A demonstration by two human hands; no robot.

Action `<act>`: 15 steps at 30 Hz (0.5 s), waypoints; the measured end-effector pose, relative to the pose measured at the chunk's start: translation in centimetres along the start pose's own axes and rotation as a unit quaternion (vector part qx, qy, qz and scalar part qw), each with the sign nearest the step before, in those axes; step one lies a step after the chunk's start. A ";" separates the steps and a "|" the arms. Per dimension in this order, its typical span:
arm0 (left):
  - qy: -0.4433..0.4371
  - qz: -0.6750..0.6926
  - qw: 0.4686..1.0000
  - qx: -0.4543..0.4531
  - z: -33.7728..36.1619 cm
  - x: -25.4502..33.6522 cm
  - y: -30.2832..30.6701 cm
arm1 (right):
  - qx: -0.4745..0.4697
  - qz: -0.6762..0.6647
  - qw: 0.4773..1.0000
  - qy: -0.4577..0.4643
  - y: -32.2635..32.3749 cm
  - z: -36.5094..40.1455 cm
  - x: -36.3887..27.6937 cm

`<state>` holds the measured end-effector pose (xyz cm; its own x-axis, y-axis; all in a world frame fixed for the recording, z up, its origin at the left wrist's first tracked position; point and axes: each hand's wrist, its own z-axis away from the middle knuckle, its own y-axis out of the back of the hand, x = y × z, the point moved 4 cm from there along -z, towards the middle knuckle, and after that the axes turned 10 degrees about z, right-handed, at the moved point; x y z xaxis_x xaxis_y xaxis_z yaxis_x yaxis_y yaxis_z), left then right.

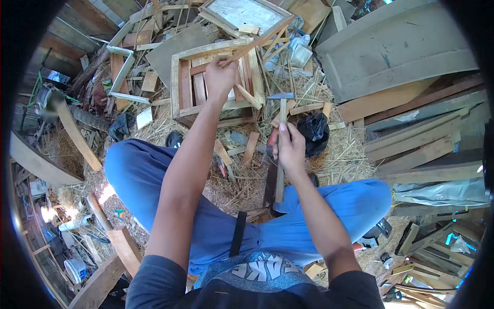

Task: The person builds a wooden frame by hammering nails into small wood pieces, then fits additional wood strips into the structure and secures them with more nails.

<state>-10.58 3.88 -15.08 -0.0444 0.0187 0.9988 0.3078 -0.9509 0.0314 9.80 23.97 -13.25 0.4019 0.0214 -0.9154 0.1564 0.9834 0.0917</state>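
Observation:
My left hand [221,80] is closed around the near end of a long thin wooden strip [260,40], which slants up to the right. Beneath that hand stands a wooden frame [181,95] with slats across its inside. A short wood piece [248,96] leans at the frame's right side. My right hand [289,147] grips a hammer [282,110] by its wooden handle, the metal head pointing away from me. Beside the right hand shows something red, partly hidden by the fingers, with a dark flat blade-like piece [270,180] below it.
A black plastic bag [313,135] lies right of the hammer. Wood offcuts [250,148] and a red-handled tool [222,168] lie on the straw-covered ground. A large grey panel [396,51] and stacked boards [422,139] stand at the right. Another frame with a pale panel [244,14] lies behind.

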 end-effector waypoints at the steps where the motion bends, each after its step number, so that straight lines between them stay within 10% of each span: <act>1: 0.002 0.002 1.000 0.001 -0.3 -0.5 -0.3 | 0.000 0.003 1.000 0.000 0.5 0.3 0.7; 15: 0.035 0.033 0.970 -0.240 -4.4 -1.3 -6.9 | -0.008 0.255 0.950 0.181 4.5 -1.4 -0.7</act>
<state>-16.79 9.04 -16.77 -0.1094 -0.0529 0.9926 -0.1650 -0.9838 -0.0706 9.00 28.62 -12.72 0.0843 0.5527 -0.8291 0.0104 0.8316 0.5553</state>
